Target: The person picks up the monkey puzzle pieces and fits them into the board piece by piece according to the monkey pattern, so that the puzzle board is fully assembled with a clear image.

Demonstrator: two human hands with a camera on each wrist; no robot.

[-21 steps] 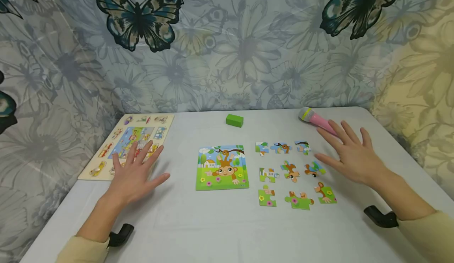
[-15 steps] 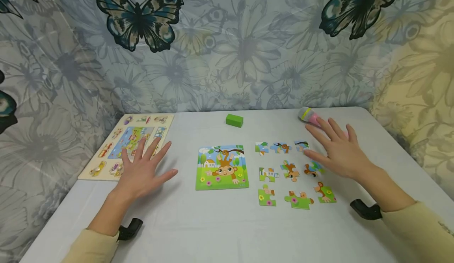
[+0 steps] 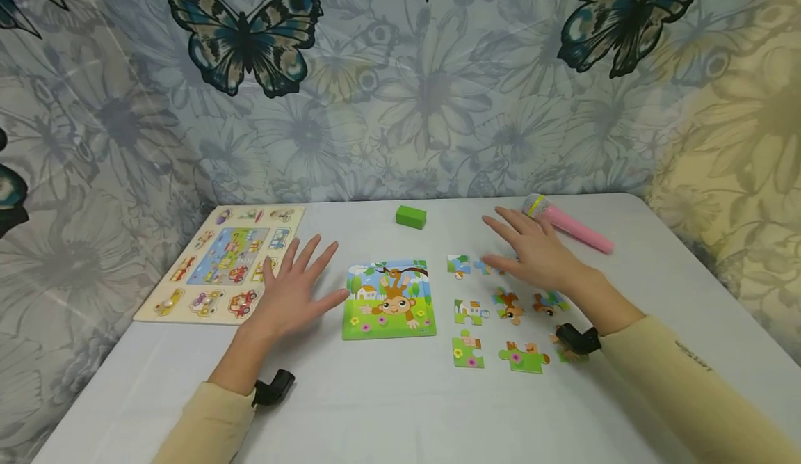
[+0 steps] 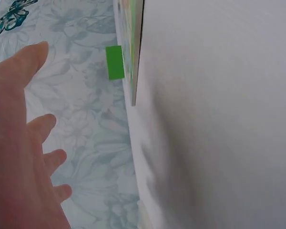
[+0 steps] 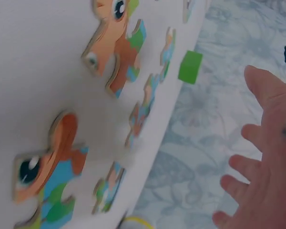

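Observation:
My left hand (image 3: 290, 304), fingers spread, hovers above the table between the wooden board with vehicle pictures (image 3: 156, 280) and the square monkey picture board (image 3: 389, 304). Its thumb points toward the monkey board, and nothing is in its grasp. Over the upper rows of jigsaw pieces (image 3: 524, 358) my right hand (image 3: 541, 255) is held with fingers spread, also holding nothing. Some top-row pieces are hidden beneath it, and the right wrist strap covers part of a lower-right piece. The right wrist view shows monkey pieces (image 5: 117, 47) lying flat and apart from the fingers.
A green block (image 3: 410, 217) stands near the table's back edge. The pink toy microphone (image 3: 578, 229) lies at the back right, close behind the right hand. White cloth covers the table (image 3: 388, 408), and patterned fabric (image 3: 432, 123) hangs behind it.
Both hands have moved inward: the left to the right toward the monkey board, the right leftward over the jigsaw pieces. The microphone's handle is now uncovered. The pieces and boards stay in place.

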